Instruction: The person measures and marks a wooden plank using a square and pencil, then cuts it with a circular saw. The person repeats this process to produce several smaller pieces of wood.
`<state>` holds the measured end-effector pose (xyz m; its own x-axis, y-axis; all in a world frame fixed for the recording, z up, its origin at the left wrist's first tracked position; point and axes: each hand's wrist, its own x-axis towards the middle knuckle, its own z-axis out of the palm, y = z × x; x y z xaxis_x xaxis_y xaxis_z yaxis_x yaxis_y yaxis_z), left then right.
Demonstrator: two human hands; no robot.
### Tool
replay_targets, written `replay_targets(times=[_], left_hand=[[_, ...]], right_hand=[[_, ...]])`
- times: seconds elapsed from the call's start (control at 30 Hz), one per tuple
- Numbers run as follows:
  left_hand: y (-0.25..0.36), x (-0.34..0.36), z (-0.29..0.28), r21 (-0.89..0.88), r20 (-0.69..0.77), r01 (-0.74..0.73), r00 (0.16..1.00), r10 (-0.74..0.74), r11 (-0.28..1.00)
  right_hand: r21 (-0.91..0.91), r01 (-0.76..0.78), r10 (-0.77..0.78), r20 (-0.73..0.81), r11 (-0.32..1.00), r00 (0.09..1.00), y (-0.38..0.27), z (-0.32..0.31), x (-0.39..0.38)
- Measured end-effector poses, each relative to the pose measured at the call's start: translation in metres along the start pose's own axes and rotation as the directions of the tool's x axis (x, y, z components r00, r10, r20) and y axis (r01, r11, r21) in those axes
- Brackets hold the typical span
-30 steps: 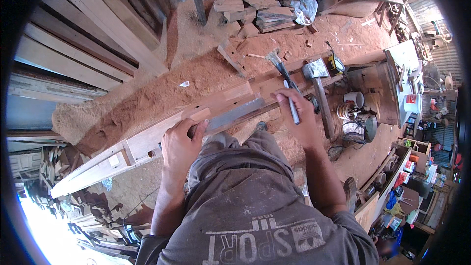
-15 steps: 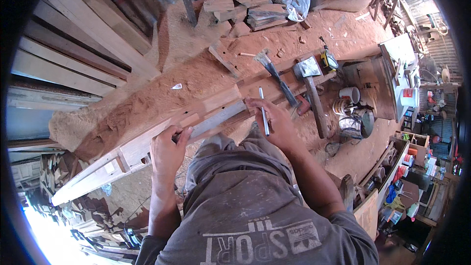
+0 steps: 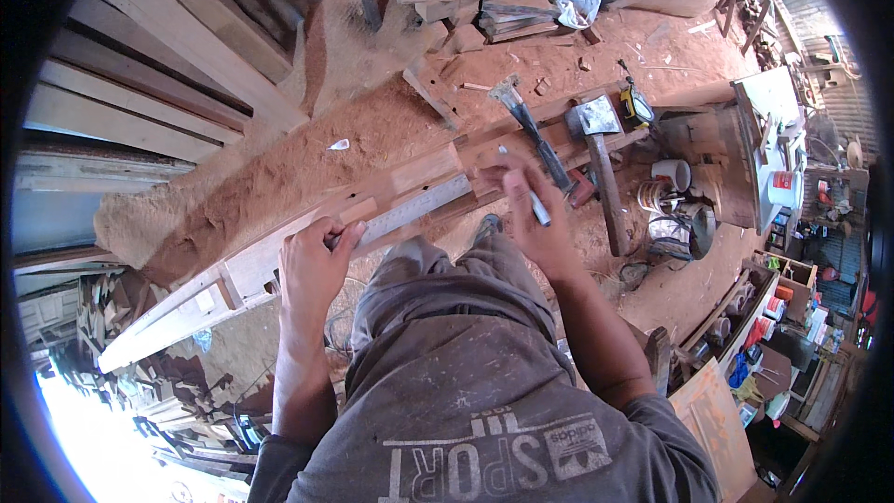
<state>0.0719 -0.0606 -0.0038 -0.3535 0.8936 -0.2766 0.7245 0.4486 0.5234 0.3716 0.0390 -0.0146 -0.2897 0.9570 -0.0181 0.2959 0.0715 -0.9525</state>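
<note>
A long pale wooden beam (image 3: 256,268) runs across in front of me from lower left to upper right, with small dark holes cut in it. Along its near side lies a flat metal ruler (image 3: 416,209) with markings. My left hand (image 3: 315,261) is closed at the ruler's left end, pinching a dark part of it between thumb and fingers. Beyond the ruler's other end, my right hand (image 3: 538,228) is raised over the beam, slightly blurred. Its fingers are closed round a slim silver pen (image 3: 540,210), mostly hidden by the hand.
Right of my right hand lie a black-handled tool (image 3: 537,138), a wooden-handled hammer (image 3: 610,196) and a yellow tape measure (image 3: 636,105). Buckets (image 3: 670,173) stand farther right. Cut wood blocks (image 3: 517,14) are piled at the back; planks (image 3: 140,107) lean at left.
My right hand has moved a little to the right and turned, tilting the pen. More of the ruler's right end now shows. My left hand stays at its place on the ruler.
</note>
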Motion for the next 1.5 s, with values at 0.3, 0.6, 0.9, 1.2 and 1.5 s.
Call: replay_targets(times=[0.3, 0.6, 0.9, 1.2, 1.5], left_hand=[[0.007, 0.000, -0.006, 0.020, 0.004, 0.009, 1.000, -0.009, 1.000], [0.004, 0.001, -0.004, -0.016, 0.013, 0.019, 1.000, -0.019, 1.000], [0.001, 0.002, -0.003, -0.033, 0.016, 0.012, 1.000, -0.011, 0.999], [0.004, 0.002, -0.003, -0.028, 0.023, 0.039, 0.999, -0.038, 0.999], [0.001, -0.002, -0.002, -0.035, 0.001, 0.017, 1.000, -0.017, 0.999]], right_hand=[[0.001, -0.008, 0.007, 0.200, 1.000, 0.980, 0.004, -0.007, 0.045], [-0.250, 0.195, -0.136, 0.236, 0.948, 0.962, 0.003, 0.000, 0.055], [-0.234, 0.186, -0.116, 0.284, 0.954, 0.952, 0.003, -0.006, 0.059], [-0.277, 0.224, -0.136, 0.305, 0.934, 0.943, 0.011, -0.008, 0.060], [-0.094, -0.059, 0.075, 0.171, 0.994, 0.982, 0.020, -0.010, 0.053]])
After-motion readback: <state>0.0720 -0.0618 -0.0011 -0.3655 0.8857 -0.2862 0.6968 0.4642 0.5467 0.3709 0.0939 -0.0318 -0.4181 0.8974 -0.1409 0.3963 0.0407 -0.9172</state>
